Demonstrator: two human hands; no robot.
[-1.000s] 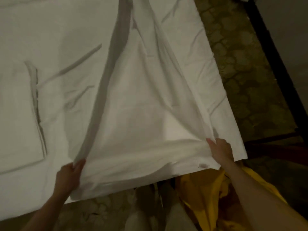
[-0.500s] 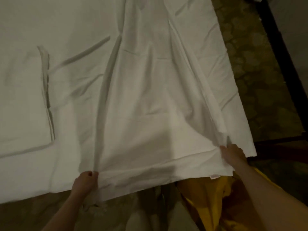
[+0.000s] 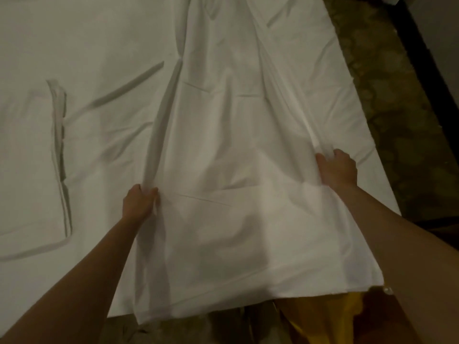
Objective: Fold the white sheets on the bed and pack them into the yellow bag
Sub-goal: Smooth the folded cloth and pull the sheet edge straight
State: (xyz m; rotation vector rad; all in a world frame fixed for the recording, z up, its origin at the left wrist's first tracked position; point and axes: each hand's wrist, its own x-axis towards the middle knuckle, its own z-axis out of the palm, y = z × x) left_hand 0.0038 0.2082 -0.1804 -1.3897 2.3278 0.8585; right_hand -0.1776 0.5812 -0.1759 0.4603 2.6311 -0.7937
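Observation:
A long white sheet (image 3: 223, 135) lies lengthwise down the bed, its near end hanging over the bed's front edge. My left hand (image 3: 139, 202) grips the sheet's left edge, fingers curled into the cloth. My right hand (image 3: 339, 168) grips the right edge, a bit farther up the bed. Both arms reach forward over the sheet. The yellow bag (image 3: 323, 319) shows below the sheet's hanging end, at the bottom right, partly hidden by my right arm.
A folded white sheet (image 3: 29, 170) lies flat at the bed's left side. The bed (image 3: 99, 45) is covered in white. A dark patterned floor (image 3: 397, 120) runs along the right, with a black rail (image 3: 427, 58) beyond it.
Both hands have moved up the bed along the sheet's side edges, away from the near corners. The near end now hangs loose over the bed's front edge.

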